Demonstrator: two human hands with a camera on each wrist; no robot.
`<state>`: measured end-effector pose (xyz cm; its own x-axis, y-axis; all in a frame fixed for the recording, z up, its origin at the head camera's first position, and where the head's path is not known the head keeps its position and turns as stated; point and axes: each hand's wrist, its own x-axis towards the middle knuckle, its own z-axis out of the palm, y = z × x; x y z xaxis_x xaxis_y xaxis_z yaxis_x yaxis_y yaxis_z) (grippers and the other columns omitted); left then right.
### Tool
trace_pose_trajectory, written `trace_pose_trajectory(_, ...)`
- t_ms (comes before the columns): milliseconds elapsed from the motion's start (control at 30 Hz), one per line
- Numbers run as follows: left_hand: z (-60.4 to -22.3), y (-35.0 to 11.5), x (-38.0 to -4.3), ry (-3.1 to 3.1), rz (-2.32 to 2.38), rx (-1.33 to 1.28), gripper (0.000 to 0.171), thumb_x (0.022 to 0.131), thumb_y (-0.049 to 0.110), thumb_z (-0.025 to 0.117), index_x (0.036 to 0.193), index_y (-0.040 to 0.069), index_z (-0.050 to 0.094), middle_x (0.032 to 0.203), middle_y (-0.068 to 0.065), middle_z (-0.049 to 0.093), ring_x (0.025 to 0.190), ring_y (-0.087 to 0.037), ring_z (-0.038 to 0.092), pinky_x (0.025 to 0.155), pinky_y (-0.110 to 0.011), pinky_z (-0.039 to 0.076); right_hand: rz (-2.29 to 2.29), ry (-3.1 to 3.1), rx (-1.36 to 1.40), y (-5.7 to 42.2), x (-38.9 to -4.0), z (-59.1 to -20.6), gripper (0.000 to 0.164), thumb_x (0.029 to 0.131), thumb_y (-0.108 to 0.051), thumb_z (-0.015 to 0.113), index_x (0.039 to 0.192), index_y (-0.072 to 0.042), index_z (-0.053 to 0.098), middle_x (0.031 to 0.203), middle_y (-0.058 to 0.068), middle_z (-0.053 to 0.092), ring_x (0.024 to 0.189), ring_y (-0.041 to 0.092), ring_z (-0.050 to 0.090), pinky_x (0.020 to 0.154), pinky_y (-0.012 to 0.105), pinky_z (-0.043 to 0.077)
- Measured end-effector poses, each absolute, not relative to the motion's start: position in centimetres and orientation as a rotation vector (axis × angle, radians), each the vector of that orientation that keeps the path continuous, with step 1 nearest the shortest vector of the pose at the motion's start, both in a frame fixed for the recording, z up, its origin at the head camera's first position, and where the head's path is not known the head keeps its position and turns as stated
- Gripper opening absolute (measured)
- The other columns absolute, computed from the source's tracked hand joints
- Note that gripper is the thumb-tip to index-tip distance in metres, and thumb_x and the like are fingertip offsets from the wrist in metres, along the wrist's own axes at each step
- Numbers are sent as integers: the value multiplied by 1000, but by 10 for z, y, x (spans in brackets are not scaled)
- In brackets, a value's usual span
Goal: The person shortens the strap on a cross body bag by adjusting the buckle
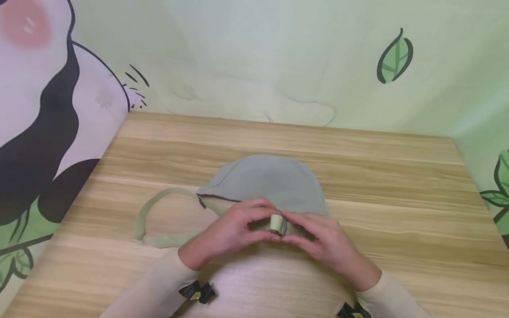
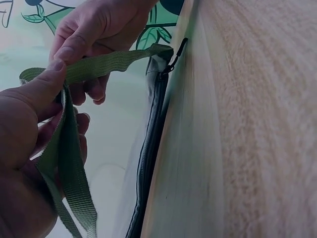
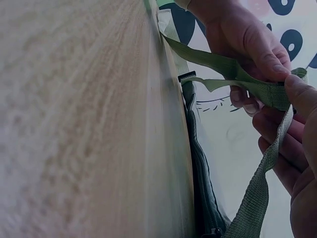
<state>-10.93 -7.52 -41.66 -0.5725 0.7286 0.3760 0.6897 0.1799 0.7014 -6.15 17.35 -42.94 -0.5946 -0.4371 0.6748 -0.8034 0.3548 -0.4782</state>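
Observation:
A grey-green crescent-shaped waist bag (image 1: 270, 179) lies on the table, its zipper (image 2: 154, 124) along the straight edge facing the person. Attached to it is a pale green webbing strap (image 1: 169, 240), looping out to the left. Just above the near edge of the bag, both hands meet at a strap slider buckle (image 1: 284, 226), where the webbing folds over. My left hand (image 1: 234, 225) pinches the webbing between thumb and fingers on the left of the slider. From the other side, my right hand (image 1: 328, 236) pinches the strap at the slider, fingertips nearly touching the left ones.
Under the bag is a wood-grain table (image 1: 397, 229). A pale green wall (image 1: 254, 66) with leaf drawings rises behind it, and a panda drawing (image 1: 87, 79) covers the left side. Dark wrist devices (image 1: 196, 291) sit by the sleeve cuffs.

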Motion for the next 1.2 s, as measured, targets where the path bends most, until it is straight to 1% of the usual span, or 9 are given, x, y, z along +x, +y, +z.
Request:
trace_pose_trajectory(233,-419,-76,-108,2389,1404,1444,34,90,20,89,122,11,80,116,0,76,107,-11,72,97,-25,61,1165,-2213,1086,174,-61,-429,47,106,-37,67,131,2,72,117,16,81,104,30,81,105,19,57)
trace_pose_trajectory(400,-418,-76,-108,2382,1425,1432,36,90,22,89,123,11,80,117,1,76,108,-10,72,98,-25,61,1166,-2298,1050,179,-58,-431,51,104,-41,69,133,0,71,121,15,81,108,30,80,108,18,55)
trace_pose_trajectory(467,-418,-76,-107,2382,1436,1422,37,89,21,90,123,10,81,117,1,77,108,-11,72,98,-26,61,1150,-2352,1024,182,-57,-433,51,102,-41,73,133,0,71,122,14,81,109,30,79,108,17,54)
trace_pose_trajectory(567,-418,-77,-107,2386,1456,1397,37,88,20,90,123,9,81,116,0,77,108,-12,73,98,-27,61,1104,-2425,991,188,-56,-434,47,95,-32,84,131,-3,73,122,10,81,108,27,79,105,17,56)
trace_pose_trajectory(633,-418,-78,-106,2391,1469,1384,38,88,20,91,122,8,81,116,0,77,107,-12,73,98,-28,61,1065,-2449,991,192,-55,-435,43,93,-26,87,128,-5,75,119,9,81,105,26,79,99,21,60)
trace_pose_trajectory(700,-419,-78,-107,2397,1474,1376,37,87,19,91,122,8,81,115,0,77,107,-13,73,98,-28,62,1028,-2453,1001,195,-55,-436,36,95,-26,85,125,-7,76,114,6,82,100,23,79,92,25,63)
trace_pose_trajectory(833,-419,-78,-107,2406,1481,1374,37,87,19,91,121,7,81,115,-1,77,107,-13,73,98,-28,62,974,-2419,1046,197,-55,-437,32,105,-34,73,121,-8,77,108,5,82,94,21,79,84,31,65)
trace_pose_trajectory(1067,-420,-77,-108,2397,1483,1390,37,86,17,92,120,9,81,115,0,77,107,-13,73,99,-28,62,984,-2384,1076,197,-56,-437,33,108,-35,67,123,-6,76,109,5,82,95,20,79,86,28,65)
trace_pose_trajectory(1200,-423,-75,-109,2377,1476,1402,36,85,16,92,119,11,81,114,0,76,107,-12,72,99,-28,61,998,-2424,1053,197,-55,-435,35,108,-36,68,123,-6,76,112,5,82,99,19,79,90,26,64)
